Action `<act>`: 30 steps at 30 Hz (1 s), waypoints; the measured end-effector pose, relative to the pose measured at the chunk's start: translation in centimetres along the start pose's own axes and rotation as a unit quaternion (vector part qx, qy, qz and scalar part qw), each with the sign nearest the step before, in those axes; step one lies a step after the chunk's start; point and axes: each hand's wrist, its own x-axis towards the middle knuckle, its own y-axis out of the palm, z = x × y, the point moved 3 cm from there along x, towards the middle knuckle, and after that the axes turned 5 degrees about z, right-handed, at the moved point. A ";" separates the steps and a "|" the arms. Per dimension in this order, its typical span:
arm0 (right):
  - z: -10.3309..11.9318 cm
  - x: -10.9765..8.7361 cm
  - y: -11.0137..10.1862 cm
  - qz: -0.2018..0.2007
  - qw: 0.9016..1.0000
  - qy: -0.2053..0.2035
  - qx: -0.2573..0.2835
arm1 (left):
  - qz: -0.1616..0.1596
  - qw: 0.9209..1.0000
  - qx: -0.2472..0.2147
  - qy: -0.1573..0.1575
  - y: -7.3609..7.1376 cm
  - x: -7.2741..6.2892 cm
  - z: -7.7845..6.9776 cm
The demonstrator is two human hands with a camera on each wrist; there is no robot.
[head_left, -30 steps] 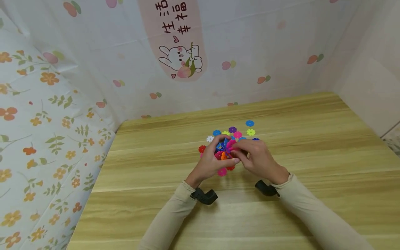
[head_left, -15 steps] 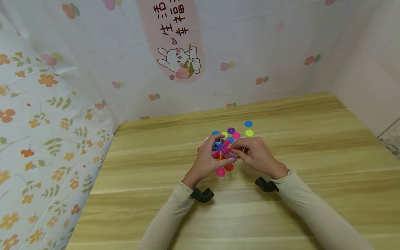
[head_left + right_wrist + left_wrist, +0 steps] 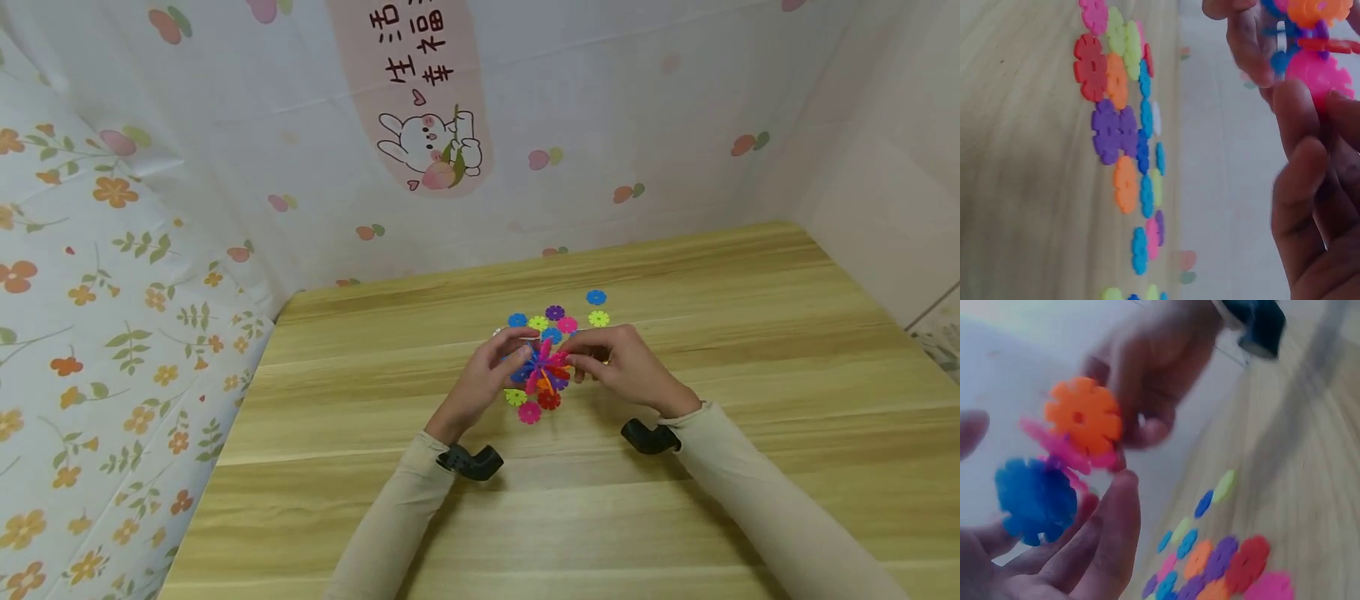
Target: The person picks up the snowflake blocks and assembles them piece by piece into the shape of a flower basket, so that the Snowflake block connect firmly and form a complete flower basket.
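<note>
A cluster of interlocking snowflake discs [image 3: 546, 367] is held above the table between both hands. Its blue [image 3: 1038, 500] and orange [image 3: 1088, 412] discs face the left wrist camera, joined to pink ones by a purple disc. My left hand [image 3: 480, 377] holds the cluster's blue side, thumb toward the top in the head view and fingers curled beneath. At the other side my right hand [image 3: 630, 367] pinches a pink disc [image 3: 1313, 75] of the cluster between thumb and fingers. A red disc [image 3: 1335, 45] sticks out beside it. The discs' inner joints are hidden.
Loose snowflake discs lie flat under and behind the hands, among them red [image 3: 550, 399], pink [image 3: 529, 412], yellow [image 3: 598, 319] and blue [image 3: 596, 297] ones. The wooden table [image 3: 360, 400] meets a patterned cloth [image 3: 600, 100] at the back. A black camera mount sits on each wrist.
The cluster has turned in the hands, so different discs face up. My left thumb has moved from its near side to its upper left. The right hand stays at its right side.
</note>
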 end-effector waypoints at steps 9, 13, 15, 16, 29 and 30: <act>-1.2 -0.1 0.0 0.024 0.997 0.064 0.039 | 0.045 0.996 -0.056 -0.043 2.1 0.3 1.2; -1.4 -0.2 -0.5 0.008 0.997 0.073 0.027 | 0.034 0.993 -0.091 -0.062 2.5 0.4 1.7; -1.6 -0.3 -0.8 -0.001 0.997 0.071 0.023 | 0.030 0.989 -0.131 -0.062 2.6 0.5 1.8; -1.7 -0.4 -1.1 -0.007 0.997 0.071 0.022 | 0.026 0.987 -0.150 -0.060 2.5 0.5 1.8; -4.8 -1.5 -3.7 0.038 0.978 0.144 -0.145 | 0.006 0.931 -0.358 -0.065 1.8 0.5 2.7; -4.9 -1.5 -3.5 0.045 0.974 0.147 -0.164 | 0.004 0.930 -0.362 -0.067 1.8 0.5 2.7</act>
